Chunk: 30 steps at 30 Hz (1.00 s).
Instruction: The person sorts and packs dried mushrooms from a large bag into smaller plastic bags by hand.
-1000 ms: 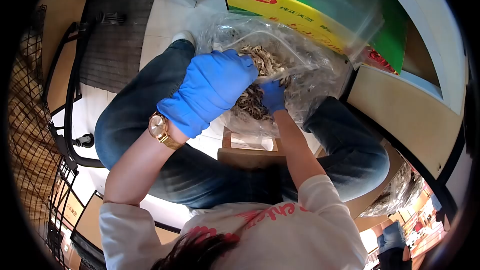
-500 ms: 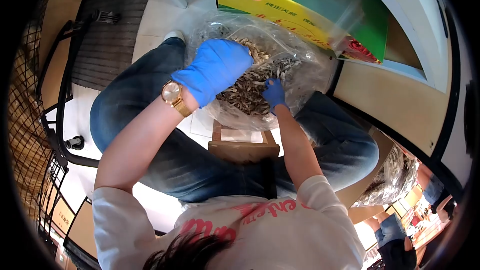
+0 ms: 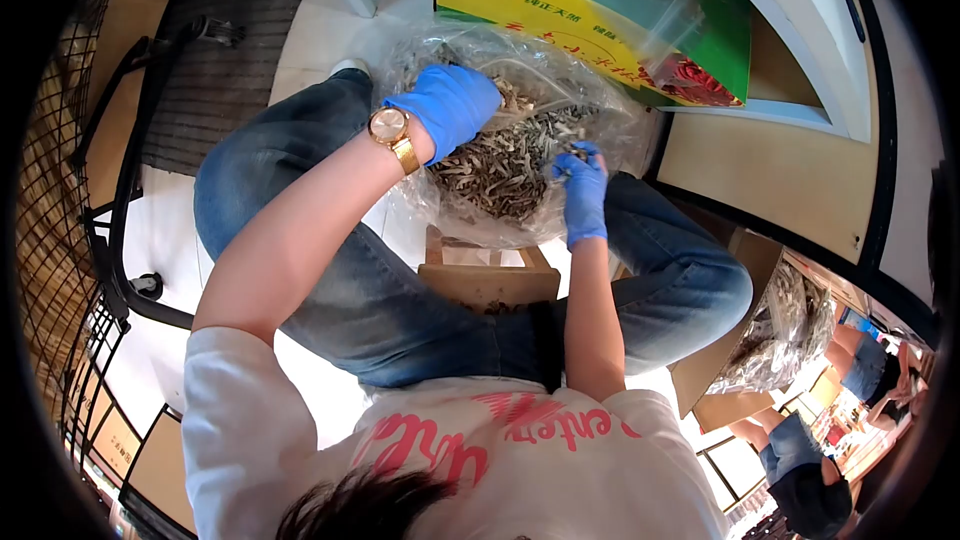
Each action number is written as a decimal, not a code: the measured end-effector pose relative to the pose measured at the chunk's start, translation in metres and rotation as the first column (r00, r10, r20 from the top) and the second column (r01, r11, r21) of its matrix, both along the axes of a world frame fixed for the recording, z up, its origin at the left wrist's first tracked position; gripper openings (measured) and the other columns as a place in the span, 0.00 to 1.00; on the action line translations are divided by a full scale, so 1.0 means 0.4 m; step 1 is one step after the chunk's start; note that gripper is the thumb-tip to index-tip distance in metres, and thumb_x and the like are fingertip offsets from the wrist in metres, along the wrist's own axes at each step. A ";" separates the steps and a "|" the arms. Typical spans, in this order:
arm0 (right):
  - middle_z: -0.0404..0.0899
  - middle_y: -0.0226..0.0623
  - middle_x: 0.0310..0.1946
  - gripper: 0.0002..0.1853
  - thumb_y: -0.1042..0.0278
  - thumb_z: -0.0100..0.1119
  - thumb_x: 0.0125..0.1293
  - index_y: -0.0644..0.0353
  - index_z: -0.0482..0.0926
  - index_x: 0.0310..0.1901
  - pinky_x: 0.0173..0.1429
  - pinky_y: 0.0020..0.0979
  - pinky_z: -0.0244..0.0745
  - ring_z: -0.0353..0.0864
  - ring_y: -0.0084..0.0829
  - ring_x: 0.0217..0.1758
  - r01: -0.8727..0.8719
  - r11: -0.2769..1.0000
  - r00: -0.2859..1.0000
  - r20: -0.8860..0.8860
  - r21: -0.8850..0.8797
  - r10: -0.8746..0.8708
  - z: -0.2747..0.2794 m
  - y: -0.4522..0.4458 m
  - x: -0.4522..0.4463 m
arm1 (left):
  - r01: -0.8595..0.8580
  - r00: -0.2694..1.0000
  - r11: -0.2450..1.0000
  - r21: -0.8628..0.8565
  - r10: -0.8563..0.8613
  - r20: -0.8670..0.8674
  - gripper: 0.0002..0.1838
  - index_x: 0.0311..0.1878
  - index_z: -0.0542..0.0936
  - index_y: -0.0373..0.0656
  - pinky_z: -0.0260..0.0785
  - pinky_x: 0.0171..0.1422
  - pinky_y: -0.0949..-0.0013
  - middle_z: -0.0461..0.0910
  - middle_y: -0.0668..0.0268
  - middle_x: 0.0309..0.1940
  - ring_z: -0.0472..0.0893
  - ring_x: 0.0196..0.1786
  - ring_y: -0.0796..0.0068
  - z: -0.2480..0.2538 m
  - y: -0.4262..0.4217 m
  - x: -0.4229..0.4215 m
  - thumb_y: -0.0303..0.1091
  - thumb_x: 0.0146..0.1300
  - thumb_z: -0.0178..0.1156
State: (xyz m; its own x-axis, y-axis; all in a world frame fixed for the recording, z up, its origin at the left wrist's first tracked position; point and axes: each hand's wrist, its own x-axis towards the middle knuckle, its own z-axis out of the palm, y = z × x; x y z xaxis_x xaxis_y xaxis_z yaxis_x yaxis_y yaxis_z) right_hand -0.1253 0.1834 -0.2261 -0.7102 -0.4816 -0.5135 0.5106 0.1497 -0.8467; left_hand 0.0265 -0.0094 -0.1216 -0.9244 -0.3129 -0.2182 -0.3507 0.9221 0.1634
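A large clear plastic bag (image 3: 610, 145), its mouth spread wide, sits between the knees and holds a heap of dried grey-brown strips (image 3: 500, 165). My left hand (image 3: 447, 112), in a blue glove, is curled over the heap's upper left part. Its fingertips are turned away, so what it grips is hidden. On the heap's right side my right hand (image 3: 584, 195), also gloved in blue, has bent fingers closed around a few of the dried strips. A wooden stool (image 3: 488, 285) shows just below the bag.
Behind the bag stands a green and yellow carton (image 3: 590, 25). A pale cabinet panel (image 3: 790, 185) borders the right, with another bag of dried pieces (image 3: 775, 340) below it. At left are a wire rack (image 3: 60, 240) and a dark mat (image 3: 225, 60). Other people (image 3: 800, 465) are at lower right.
My right hand has drawn back from within the heap towards its right edge, now with strips in its fingers. My left hand has shifted slightly and stays over the upper left part.
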 end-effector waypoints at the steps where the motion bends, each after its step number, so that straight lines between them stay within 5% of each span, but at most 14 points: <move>1: 0.75 0.33 0.27 0.16 0.87 0.54 0.51 0.60 0.72 0.41 0.28 0.25 0.72 0.75 0.24 0.26 -0.027 0.999 0.996 -0.081 -0.042 0.024 0.036 0.010 -0.005 | -0.012 0.999 0.999 0.038 0.010 0.040 0.07 0.32 0.81 0.44 0.75 0.38 0.59 0.80 0.60 0.32 0.81 0.37 0.57 -0.004 0.001 0.002 0.28 0.52 0.54; 7: 0.78 0.34 0.37 0.18 0.83 0.57 0.51 0.57 0.71 0.45 0.34 0.26 0.73 0.79 0.27 0.36 0.012 0.994 0.992 -0.122 -0.108 -0.025 0.254 0.010 0.016 | 0.088 0.992 0.987 0.137 -0.099 0.078 0.11 0.39 0.81 0.43 0.72 0.52 0.60 0.72 0.56 0.55 0.75 0.55 0.58 -0.008 0.008 0.009 0.27 0.53 0.55; 9: 0.75 0.35 0.49 0.18 0.87 0.53 0.52 0.59 0.72 0.44 0.37 0.25 0.75 0.77 0.25 0.37 -0.154 0.981 0.987 -0.074 -0.118 0.146 0.307 -0.014 0.031 | 0.157 0.985 0.982 0.104 -0.164 0.055 0.12 0.41 0.81 0.43 0.72 0.55 0.61 0.69 0.56 0.60 0.73 0.58 0.57 -0.001 0.020 0.011 0.27 0.53 0.55; 12: 0.75 0.34 0.50 0.18 0.86 0.55 0.52 0.59 0.72 0.45 0.37 0.26 0.76 0.76 0.24 0.41 -0.380 0.925 0.923 -0.071 -0.026 0.378 0.316 -0.054 0.037 | 0.102 0.988 0.985 0.142 -0.117 0.102 0.14 0.44 0.80 0.41 0.71 0.57 0.61 0.64 0.53 0.64 0.73 0.58 0.55 -0.015 0.054 0.010 0.29 0.54 0.54; 14: 0.75 0.34 0.48 0.19 0.82 0.59 0.53 0.58 0.74 0.48 0.37 0.25 0.76 0.76 0.23 0.38 -0.522 0.851 0.847 -0.076 0.068 0.526 0.284 -0.080 0.040 | 0.102 0.994 0.987 0.121 -0.098 -0.040 0.14 0.44 0.79 0.38 0.74 0.50 0.58 0.70 0.49 0.58 0.78 0.50 0.53 -0.075 0.084 0.015 0.31 0.56 0.53; 17: 0.77 0.36 0.45 0.21 0.76 0.64 0.54 0.58 0.74 0.51 0.37 0.24 0.75 0.76 0.23 0.37 -0.690 0.681 0.703 0.001 0.247 0.712 0.303 -0.116 0.035 | 0.040 0.994 0.981 0.188 -0.059 0.092 0.14 0.43 0.78 0.35 0.75 0.40 0.55 0.74 0.48 0.50 0.81 0.38 0.52 -0.050 0.112 0.011 0.33 0.57 0.52; 18: 0.77 0.36 0.45 0.21 0.76 0.64 0.54 0.58 0.74 0.51 0.37 0.24 0.75 0.76 0.23 0.37 -0.692 0.679 0.701 0.005 0.247 0.713 0.305 -0.126 0.035 | 0.049 0.999 0.996 0.078 -0.049 0.006 0.14 0.42 0.78 0.34 0.74 0.34 0.54 0.77 0.51 0.41 0.81 0.32 0.53 -0.049 0.123 0.021 0.33 0.57 0.52; 22: 0.78 0.39 0.42 0.29 0.64 0.70 0.52 0.58 0.72 0.56 0.40 0.26 0.74 0.76 0.25 0.37 -0.680 0.551 0.539 -0.181 0.483 0.823 0.329 -0.152 0.043 | 0.043 0.997 0.996 0.074 -0.047 0.055 0.13 0.41 0.78 0.34 0.75 0.33 0.57 0.78 0.53 0.37 0.81 0.32 0.54 -0.047 0.140 0.028 0.32 0.57 0.52; 24: 0.79 0.39 0.41 0.31 0.61 0.71 0.52 0.57 0.71 0.57 0.41 0.27 0.74 0.76 0.26 0.37 -0.650 0.537 0.505 -0.223 0.538 0.834 0.340 -0.158 0.046 | 0.052 0.980 0.994 0.099 -0.031 -0.198 0.08 0.32 0.81 0.36 0.74 0.29 0.58 0.79 0.52 0.25 0.81 0.27 0.55 -0.058 0.135 0.033 0.29 0.54 0.54; 26: 0.79 0.40 0.41 0.31 0.58 0.70 0.53 0.57 0.71 0.58 0.43 0.28 0.73 0.77 0.27 0.37 -0.606 0.520 0.402 -0.333 0.602 0.853 0.347 -0.154 0.040 | 0.091 0.990 0.988 0.127 -0.075 -0.121 0.08 0.32 0.80 0.37 0.75 0.30 0.60 0.79 0.53 0.29 0.81 0.29 0.56 -0.059 0.110 0.028 0.29 0.52 0.55; 29: 0.80 0.38 0.40 0.29 0.56 0.68 0.55 0.57 0.72 0.57 0.44 0.26 0.73 0.77 0.26 0.37 -0.599 0.577 0.505 -0.298 0.555 0.810 0.374 -0.130 0.031 | 0.131 0.991 0.986 0.101 -0.129 -0.024 0.05 0.29 0.80 0.42 0.75 0.30 0.63 0.79 0.55 0.30 0.82 0.32 0.59 -0.026 0.102 0.026 0.29 0.49 0.57; 30: 0.81 0.35 0.39 0.23 0.57 0.63 0.59 0.60 0.74 0.53 0.43 0.25 0.73 0.78 0.24 0.37 -0.603 0.665 0.661 -0.190 0.441 0.726 0.409 -0.128 0.042 | 0.120 0.993 0.993 0.020 -0.120 0.003 0.05 0.29 0.80 0.43 0.75 0.29 0.63 0.79 0.56 0.29 0.82 0.31 0.60 -0.017 0.106 0.026 0.29 0.48 0.57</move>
State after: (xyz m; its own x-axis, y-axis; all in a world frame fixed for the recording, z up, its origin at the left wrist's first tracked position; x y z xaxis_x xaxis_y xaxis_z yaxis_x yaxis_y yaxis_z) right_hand -0.1084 0.1323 -0.0623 -0.4084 -0.7450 -0.5275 -0.1306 0.6196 -0.7740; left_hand 0.0369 0.0329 -0.1284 -0.9540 -0.1950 -0.2278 -0.2382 0.9542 0.1809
